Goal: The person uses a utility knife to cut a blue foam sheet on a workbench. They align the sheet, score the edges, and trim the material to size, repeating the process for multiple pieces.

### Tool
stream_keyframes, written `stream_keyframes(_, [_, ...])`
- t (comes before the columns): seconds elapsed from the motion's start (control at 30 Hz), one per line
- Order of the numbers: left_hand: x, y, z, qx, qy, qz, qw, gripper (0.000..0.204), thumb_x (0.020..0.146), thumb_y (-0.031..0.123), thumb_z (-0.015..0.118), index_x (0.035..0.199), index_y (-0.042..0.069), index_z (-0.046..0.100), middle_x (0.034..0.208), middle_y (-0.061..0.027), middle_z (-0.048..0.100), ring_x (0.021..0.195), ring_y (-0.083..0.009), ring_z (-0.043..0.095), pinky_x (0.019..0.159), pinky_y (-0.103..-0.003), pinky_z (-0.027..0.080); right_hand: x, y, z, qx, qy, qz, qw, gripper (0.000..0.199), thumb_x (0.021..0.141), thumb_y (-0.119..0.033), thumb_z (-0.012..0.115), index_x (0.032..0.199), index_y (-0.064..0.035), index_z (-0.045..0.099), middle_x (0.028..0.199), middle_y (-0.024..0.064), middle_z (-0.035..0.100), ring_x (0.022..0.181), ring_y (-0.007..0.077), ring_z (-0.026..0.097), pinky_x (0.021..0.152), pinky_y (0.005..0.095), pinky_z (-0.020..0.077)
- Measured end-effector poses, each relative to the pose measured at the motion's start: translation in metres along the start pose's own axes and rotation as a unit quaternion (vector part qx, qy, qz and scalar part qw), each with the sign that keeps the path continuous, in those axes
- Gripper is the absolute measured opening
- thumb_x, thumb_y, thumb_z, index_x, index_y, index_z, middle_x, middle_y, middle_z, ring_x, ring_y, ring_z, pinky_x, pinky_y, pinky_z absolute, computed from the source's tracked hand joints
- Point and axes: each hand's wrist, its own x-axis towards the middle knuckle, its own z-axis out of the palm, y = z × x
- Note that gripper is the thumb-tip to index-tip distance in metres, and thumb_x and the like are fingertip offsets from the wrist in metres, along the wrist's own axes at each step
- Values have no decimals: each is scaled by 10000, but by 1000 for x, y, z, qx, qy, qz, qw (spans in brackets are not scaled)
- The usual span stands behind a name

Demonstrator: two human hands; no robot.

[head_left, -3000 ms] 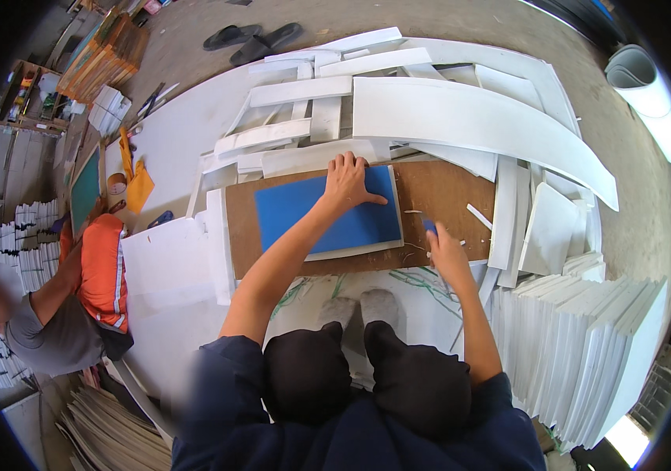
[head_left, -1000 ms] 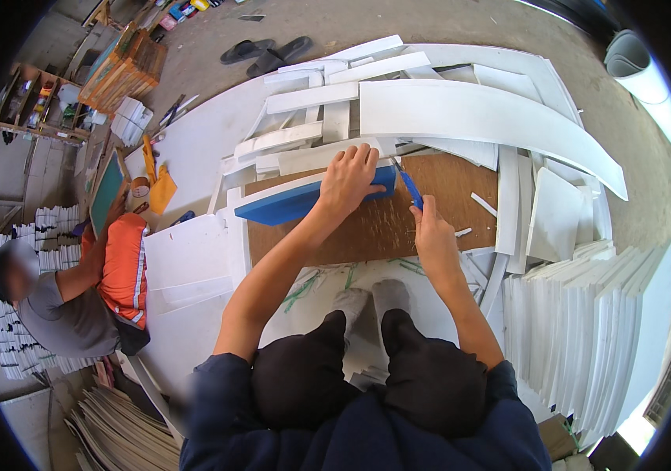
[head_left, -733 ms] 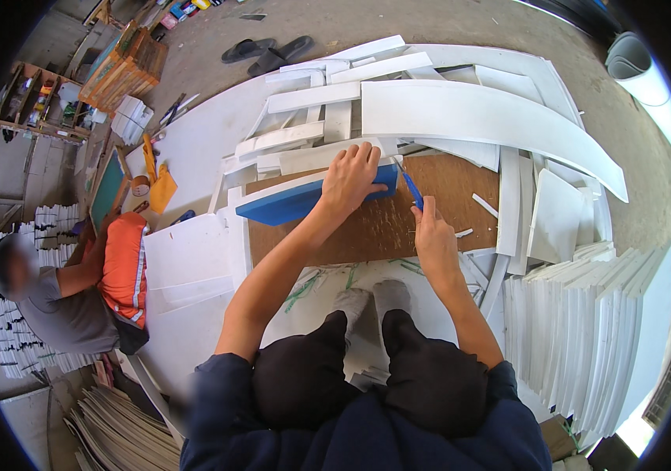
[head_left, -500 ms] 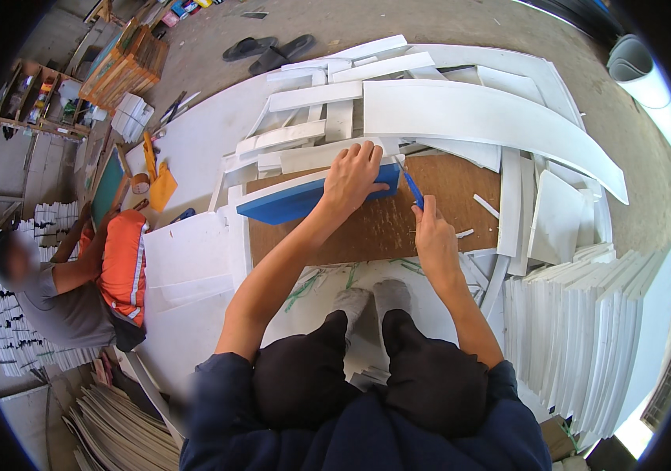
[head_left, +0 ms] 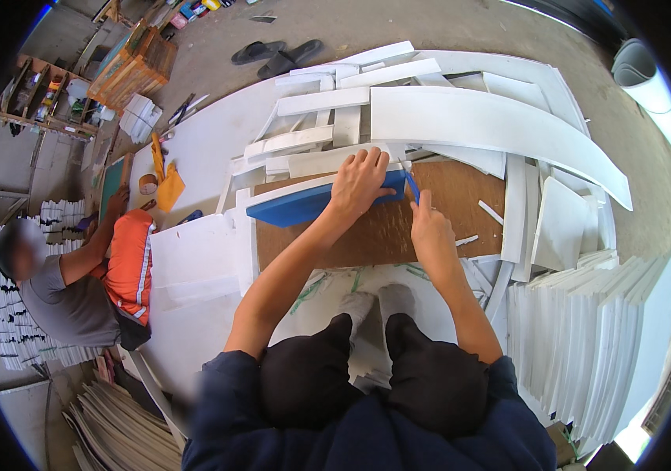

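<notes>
My left hand is closed over the right part of a blue-faced foam board with a white edge, fingers over its far side. The board leans on its long edge on a brown wooden board. In my right hand is a blue-handled cutter knife, tilted, with its tip at the right end of the foam board. Whether the blade has entered the material is too small to tell. Thin white offcuts lie to the right of my right hand.
Loose white strips and a long curved white piece are piled beyond the wooden board. White sheets stand stacked at the right. At the left sits a co-worker, near a tape roll. Dark sandals lie far off.
The whole view has shifted slightly. The knife has moved a little against the foam board's right end. My left hand keeps its hold. The co-worker's arm now reaches toward the green board.
</notes>
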Motion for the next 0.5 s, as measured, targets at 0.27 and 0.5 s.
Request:
stream_keyframes(0.27, [-9,0,-3,4,15,19,1000,549,568,362,756,929,35,504,894,-53,513,848,-202,537,728,-306,447,13,2,7,17,-75,41,996,232,936,-211,373,1007,10,380,755,283,583,739,456,573,613,529,451])
stream_keyframes(0.5, [2,-3,-2,-12,1,-2,1000,569,553,374,764,926,33,503,874,-50,515,852,-202,541,734,-308,452,8,58,69,-21,-168,128,977,304,898,-204,397,1134,-14,373,896,277,603,869,447,583,746,513,462])
